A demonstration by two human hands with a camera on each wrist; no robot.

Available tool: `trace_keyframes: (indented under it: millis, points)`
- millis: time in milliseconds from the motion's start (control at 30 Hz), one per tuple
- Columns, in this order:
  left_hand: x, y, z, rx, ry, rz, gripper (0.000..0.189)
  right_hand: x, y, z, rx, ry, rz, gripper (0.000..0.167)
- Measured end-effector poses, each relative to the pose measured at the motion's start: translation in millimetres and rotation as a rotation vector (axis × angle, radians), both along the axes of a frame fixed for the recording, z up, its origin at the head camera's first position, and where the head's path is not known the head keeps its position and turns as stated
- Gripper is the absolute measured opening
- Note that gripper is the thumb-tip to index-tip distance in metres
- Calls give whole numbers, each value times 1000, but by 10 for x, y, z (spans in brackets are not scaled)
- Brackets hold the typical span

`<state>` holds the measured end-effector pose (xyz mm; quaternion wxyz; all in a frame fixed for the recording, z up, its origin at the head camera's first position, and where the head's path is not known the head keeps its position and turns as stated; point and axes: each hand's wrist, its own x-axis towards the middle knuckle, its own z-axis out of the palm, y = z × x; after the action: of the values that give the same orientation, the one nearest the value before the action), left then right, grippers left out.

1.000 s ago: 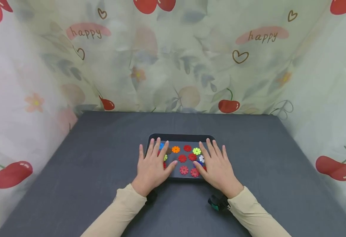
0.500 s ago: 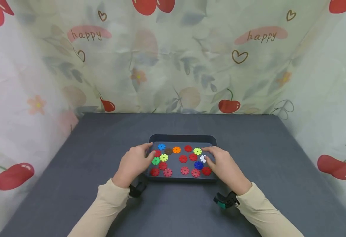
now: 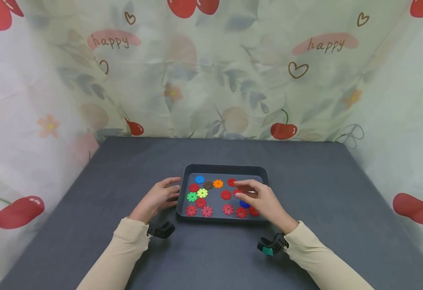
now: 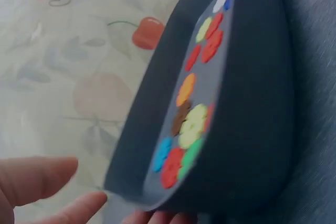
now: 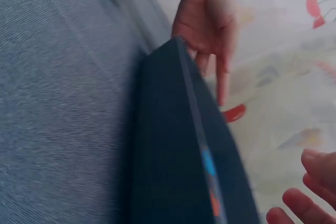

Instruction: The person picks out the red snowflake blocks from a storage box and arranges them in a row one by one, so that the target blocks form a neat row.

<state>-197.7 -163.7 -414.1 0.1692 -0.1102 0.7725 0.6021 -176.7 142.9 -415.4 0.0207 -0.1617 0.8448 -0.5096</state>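
A dark rectangular tray (image 3: pixel 218 220) lies on the table, with several small notched plastic discs spread flat inside, among them a blue disc (image 3: pixel 199 179), an orange disc (image 3: pixel 218 183) and a green disc (image 3: pixel 191 196). My left hand (image 3: pixel 154 201) is beside the tray's left end, fingers loosely bent and reaching to its rim, holding nothing. Over the right part of the tray hovers my right hand (image 3: pixel 264 200), thumb and fingers apart with nothing held. It hides some discs there; a blue disc (image 3: pixel 245 204) shows beneath it. In the right wrist view its fingers (image 5: pixel 307 211) are loosely curved.
A grey cloth covers the table (image 3: pixel 142 161) around the tray. Behind it hangs a printed curtain (image 3: pixel 215 80) with cherries and hearts, which continues along both sides. Each wrist wears a black camera band (image 3: pixel 160 230).
Both hands were spread palm down over the tray, then drew apart to its sides. Since then the left hand has shifted off the left rim, and the right has moved left over the discs.
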Motion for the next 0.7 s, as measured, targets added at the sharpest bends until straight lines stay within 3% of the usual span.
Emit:
trace_keyframes:
  millis: [100,300,700]
  points:
    - [-24,26,-88,49,-16,7,52,-68,-36,-109,-6,-49,34,40]
    - [-71,8,-180,64,-16,28,59,-182,-115,-280,100,-95,83,44]
    - [-124,-102,-250,93,-77,11,65,-258,-196,-341,315,-27,174,48]
